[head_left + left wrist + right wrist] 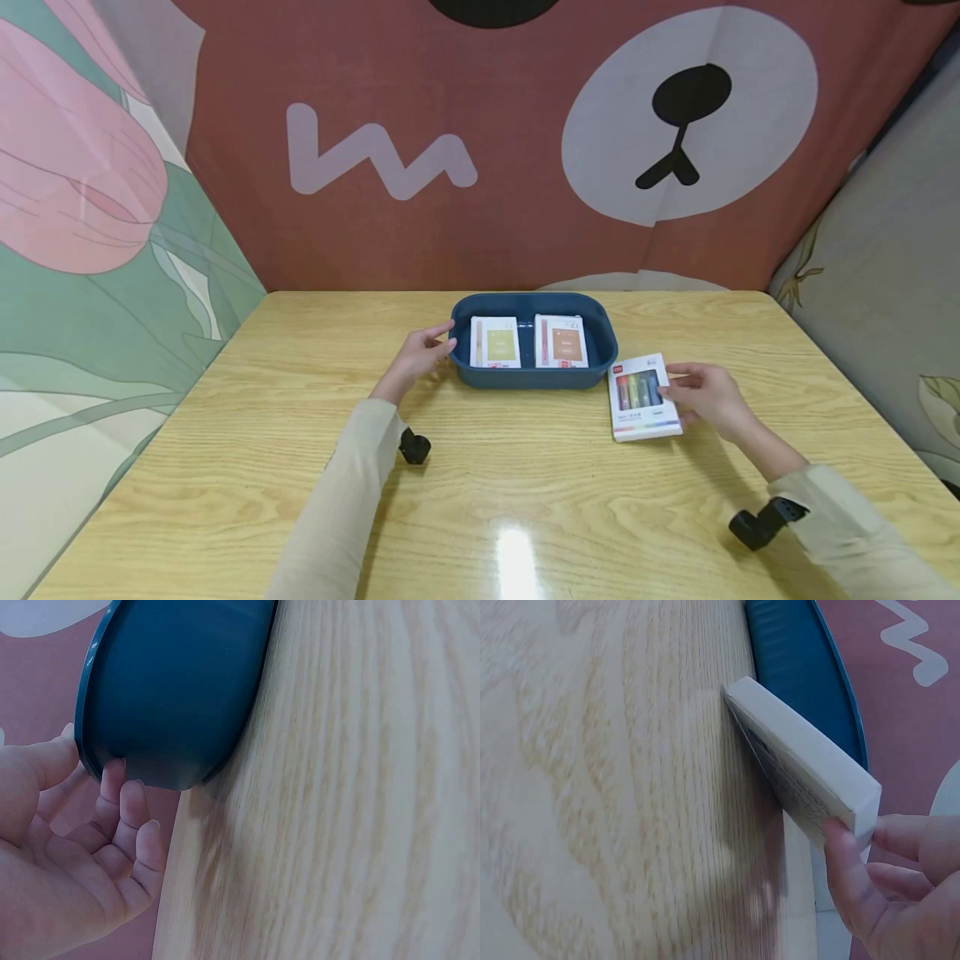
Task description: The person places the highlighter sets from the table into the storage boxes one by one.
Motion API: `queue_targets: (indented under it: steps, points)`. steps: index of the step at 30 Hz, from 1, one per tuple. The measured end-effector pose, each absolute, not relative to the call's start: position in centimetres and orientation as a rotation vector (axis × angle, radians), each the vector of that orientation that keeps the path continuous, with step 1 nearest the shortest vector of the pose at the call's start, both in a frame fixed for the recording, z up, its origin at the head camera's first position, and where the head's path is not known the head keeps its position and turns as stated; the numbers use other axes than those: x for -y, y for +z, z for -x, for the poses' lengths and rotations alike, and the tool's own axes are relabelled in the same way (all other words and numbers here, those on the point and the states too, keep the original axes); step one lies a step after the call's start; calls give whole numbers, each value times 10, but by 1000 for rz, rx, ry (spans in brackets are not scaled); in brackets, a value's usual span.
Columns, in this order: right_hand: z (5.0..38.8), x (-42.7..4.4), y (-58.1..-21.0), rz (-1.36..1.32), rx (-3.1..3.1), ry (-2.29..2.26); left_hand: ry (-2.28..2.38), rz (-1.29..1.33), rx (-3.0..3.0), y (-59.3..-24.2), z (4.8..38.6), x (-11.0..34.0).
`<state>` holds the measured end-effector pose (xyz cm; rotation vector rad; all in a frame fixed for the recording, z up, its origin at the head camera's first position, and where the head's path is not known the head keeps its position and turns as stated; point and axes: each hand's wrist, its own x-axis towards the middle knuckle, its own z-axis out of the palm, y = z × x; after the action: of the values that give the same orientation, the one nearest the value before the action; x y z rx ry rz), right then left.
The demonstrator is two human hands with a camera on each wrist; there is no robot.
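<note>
A dark blue plastic bin (528,379) stands near the table's back edge. Two flat white boxes lean side by side in it: one with a yellow-green panel (502,344), the other with an orange-brown panel (567,343). At the bin's left end, my left hand (418,354) holds the rim, fingertips against the outer wall (176,690). My right hand (708,398) pinches a white crayon box (647,423) by its right edge. Coloured sticks show through the box's window. Just off the bin's front right corner, the box is held tilted above the table (802,757).
The wooden table (465,483) extends toward me in front of the bin. Behind it hangs a red-brown cloth (510,225) with a bear print. Patterned panels flank the table, the left one (82,317) floral. Each sleeve carries a small black wrist camera (415,447).
</note>
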<state>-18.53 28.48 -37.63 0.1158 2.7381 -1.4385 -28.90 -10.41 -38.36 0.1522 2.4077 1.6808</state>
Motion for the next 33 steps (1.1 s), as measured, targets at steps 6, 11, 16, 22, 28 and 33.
queue_targets:
  steps: [6, 11, 16, 22, 28, 33]
  points:
    - [183, -286, -373, -156, -2687, -1516, 1694, -156, -2398, -383, 289, 104]
    - [182, -287, -373, -182, -2641, -1564, 1687, -157, -2401, -383, 289, 105]
    - [182, -290, -374, -197, -2630, -1577, 1674, -156, -2399, -383, 289, 105]
    - [181, -294, -372, -192, -2660, -1558, 1672, -148, -2395, -383, 290, 105]
    - [180, -298, -371, -181, -2673, -1572, 1672, -154, -2395, -383, 290, 105]
    - [181, -301, -369, -190, -2687, -1588, 1670, -154, -2400, -384, 290, 105]
